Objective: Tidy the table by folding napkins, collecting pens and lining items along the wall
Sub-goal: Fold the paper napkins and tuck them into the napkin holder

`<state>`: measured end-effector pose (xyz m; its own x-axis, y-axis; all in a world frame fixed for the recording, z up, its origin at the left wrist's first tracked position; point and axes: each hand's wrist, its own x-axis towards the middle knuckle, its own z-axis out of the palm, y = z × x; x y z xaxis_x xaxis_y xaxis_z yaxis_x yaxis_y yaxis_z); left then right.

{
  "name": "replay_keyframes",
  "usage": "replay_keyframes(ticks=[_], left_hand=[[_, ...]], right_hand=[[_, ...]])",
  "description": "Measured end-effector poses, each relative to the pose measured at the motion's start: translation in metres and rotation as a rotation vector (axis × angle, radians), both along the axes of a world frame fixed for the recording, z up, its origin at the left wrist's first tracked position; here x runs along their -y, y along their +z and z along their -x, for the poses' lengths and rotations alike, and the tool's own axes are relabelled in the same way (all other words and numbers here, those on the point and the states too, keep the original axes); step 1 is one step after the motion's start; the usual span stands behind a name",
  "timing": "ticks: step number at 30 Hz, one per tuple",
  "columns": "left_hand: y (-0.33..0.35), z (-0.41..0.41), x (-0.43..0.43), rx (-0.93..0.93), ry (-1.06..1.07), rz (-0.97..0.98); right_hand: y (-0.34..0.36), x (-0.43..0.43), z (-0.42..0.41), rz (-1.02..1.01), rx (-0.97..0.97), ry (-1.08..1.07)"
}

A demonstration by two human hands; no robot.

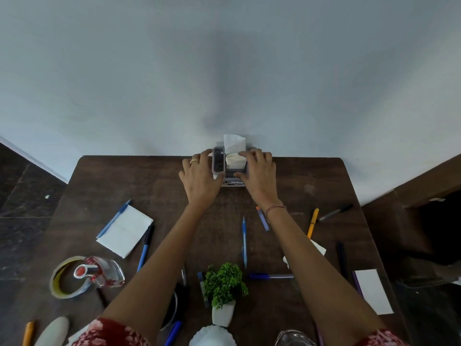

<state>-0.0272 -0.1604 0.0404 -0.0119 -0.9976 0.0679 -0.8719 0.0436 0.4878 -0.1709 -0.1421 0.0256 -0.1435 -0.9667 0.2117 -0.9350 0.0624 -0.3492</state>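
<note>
Fingers point(199, 158) of the left hand point(199, 179) curl round the left end of the tissue holder point(219, 162), thumb on its near face, while the right hand point(259, 173) closes on the right end the same way — both hands are wrapped on the box, neither spread flat. The holder sits at the far edge of the surface point(311, 176), against or just beside the wall point(224, 71); I cannot tell whether it touches. A white tissue point(234, 144) stands up out of its top slot.

The holder looks like a light, rigid plastic box, so it should slide or lift easily. Holding it by the two short ends, as here, is the sound choice: that keeps it square to the wall and keeps hands off the tissue, which is soft and would crumple or pull out if caught.

Behind the hands the job looks far from done. A folded napkin point(124, 231) lies at the left, another point(373, 290) at the right edge, and pens are scattered loose — a blue pen point(244, 242) in the middle, a yellow pen point(312, 223) further right. A small potted plant point(224, 293) and a tape roll point(68, 277) stand near the front, well apart from the wall.
</note>
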Motion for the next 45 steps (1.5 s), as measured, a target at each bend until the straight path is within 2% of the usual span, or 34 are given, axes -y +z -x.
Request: replay_keyframes(ticks=[10,20,22,25,28,35,45], left_hand=[[0.011,-0.057,-0.054,0.036,0.097,-0.010],[0.030,-0.150,-0.049,0.077,0.125,-0.020],[0.028,-0.171,-0.047,0.201,0.101,-0.030],[0.022,-0.191,-0.045,0.538,0.043,-0.126],[0.005,-0.205,-0.042,0.650,0.003,-0.239],[-0.021,-0.214,-0.025,0.509,0.053,-0.369],[-0.054,-0.231,-0.003,0.408,0.069,-0.562]], right_hand=[[0.014,-0.042,-0.063,0.056,0.089,0.076],[0.013,-0.045,-0.147,0.020,0.195,0.245],[0.011,-0.041,-0.164,-0.002,0.219,0.275],[0.006,-0.034,-0.188,-0.062,0.232,0.324],[-0.007,-0.027,-0.210,-0.169,0.251,0.346],[-0.040,-0.007,-0.241,-0.432,0.222,0.336],[-0.075,0.010,-0.268,-0.544,0.016,0.288]])
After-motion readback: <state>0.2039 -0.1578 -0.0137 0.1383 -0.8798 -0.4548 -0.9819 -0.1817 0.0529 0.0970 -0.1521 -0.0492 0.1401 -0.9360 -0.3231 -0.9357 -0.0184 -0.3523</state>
